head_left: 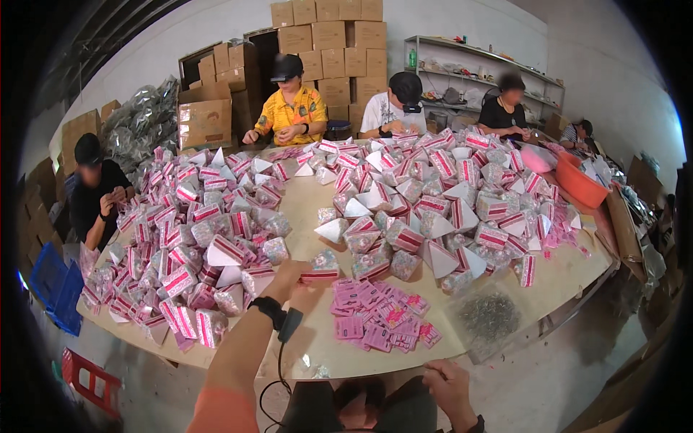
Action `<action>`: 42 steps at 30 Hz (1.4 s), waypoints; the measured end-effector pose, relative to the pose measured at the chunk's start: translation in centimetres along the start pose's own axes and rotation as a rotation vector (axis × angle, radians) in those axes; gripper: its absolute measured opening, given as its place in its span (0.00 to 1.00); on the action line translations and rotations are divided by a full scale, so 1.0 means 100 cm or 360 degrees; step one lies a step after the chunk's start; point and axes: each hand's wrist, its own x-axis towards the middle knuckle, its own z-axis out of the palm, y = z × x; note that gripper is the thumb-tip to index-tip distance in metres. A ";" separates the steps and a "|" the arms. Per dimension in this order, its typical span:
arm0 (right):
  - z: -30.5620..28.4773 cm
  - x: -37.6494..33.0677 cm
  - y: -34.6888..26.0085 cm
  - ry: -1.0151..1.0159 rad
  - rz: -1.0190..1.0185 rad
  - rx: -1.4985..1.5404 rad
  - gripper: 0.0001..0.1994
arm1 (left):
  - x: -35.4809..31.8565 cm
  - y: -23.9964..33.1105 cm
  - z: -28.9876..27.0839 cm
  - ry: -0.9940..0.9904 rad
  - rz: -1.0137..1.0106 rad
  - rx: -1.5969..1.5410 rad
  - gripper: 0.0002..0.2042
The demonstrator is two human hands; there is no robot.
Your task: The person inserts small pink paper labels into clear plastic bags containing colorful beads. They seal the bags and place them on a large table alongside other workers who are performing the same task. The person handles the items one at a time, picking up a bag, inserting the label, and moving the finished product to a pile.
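My left hand reaches over the near edge of the table, its fingers closed on the left end of a small clear packet with a pink-and-white striped band. Low by my lap, at the table's front edge, my right hand is closed with fingertips pinched; anything in them is too small to make out. Between the hands lies a loose pile of pink printed cards. To its right, a clear flat tray or bag holds many tiny dark metal pieces.
Heaps of banded wedge-shaped packets cover the left side, and more packets the right. Several co-workers sit around the table. An orange basin stands at the right. A red stool and blue crate are at the left.
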 end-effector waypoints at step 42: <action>0.117 0.016 -0.114 -0.0541 -0.1178 -0.0715 0.07 | -0.232 -0.001 0.078 0.0220 0.0640 -0.0823 0.29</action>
